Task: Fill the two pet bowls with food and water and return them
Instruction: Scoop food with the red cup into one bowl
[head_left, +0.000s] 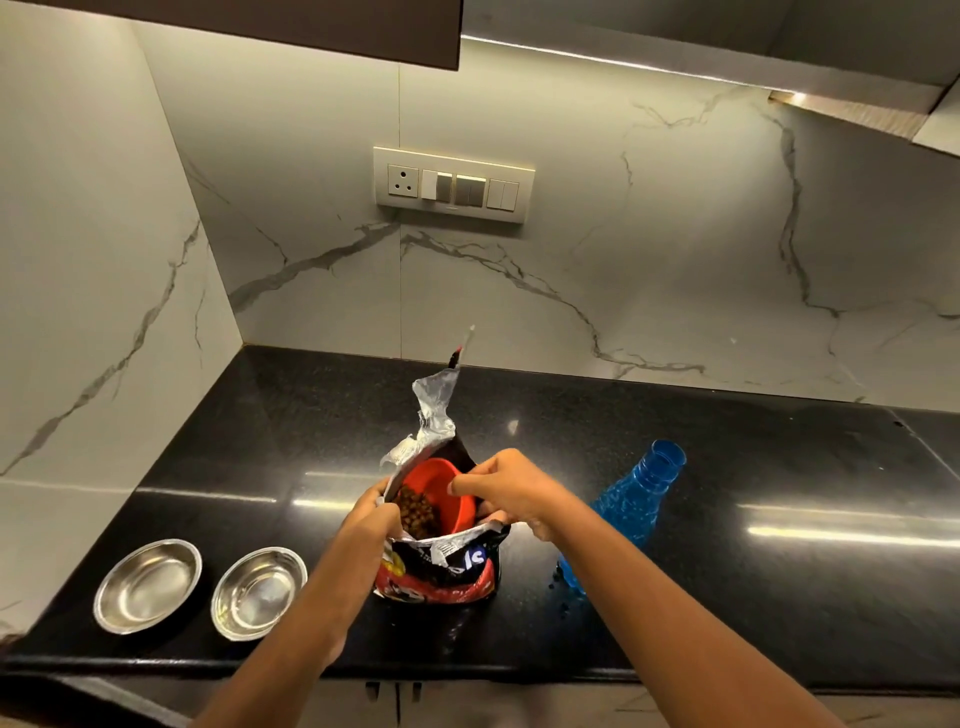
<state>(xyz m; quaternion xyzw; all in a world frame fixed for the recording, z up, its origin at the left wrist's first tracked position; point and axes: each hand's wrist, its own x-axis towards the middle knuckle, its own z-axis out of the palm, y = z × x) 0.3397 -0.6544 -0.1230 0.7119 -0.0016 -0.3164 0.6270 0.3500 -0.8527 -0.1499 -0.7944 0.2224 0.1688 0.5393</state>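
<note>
A black and red pet food bag (439, 574) stands open in the middle of the black counter (291, 415). Inside its mouth sits a red scoop cup (444, 486) with brown kibble (415, 514) in it. My left hand (376, 519) grips the bag's left edge. My right hand (506, 488) is at the bag's right side, fingers pinched on the red cup's rim. Two steel pet bowls, one at the far left (148, 584) and one beside it (258, 591), stand empty on the counter left of the bag. A blue water bottle (628, 506) without a cap stands right of the bag.
A marble wall runs behind and along the left. A switch panel (453, 184) is on the back wall. A dark cabinet (311, 26) hangs overhead. The counter's front edge runs just below the bowls and bag.
</note>
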